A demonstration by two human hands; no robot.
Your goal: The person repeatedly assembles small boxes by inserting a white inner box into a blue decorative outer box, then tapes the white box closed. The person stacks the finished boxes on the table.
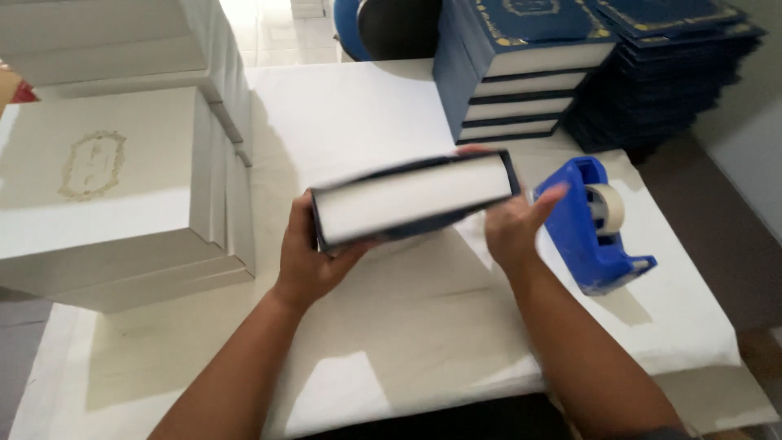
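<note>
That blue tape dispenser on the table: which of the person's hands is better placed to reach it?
Probably the right hand. It grips the book's end right beside the tape dispenser, fingers almost touching it. The left hand holds the book's far end, with the book between.

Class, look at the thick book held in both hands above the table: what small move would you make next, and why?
Probably lower the book flat onto the white table covering. Left hand and right hand grip its two ends in mid-air, page edge towards the camera, with bare covering beneath and the blue tape dispenser close to the right.
</note>
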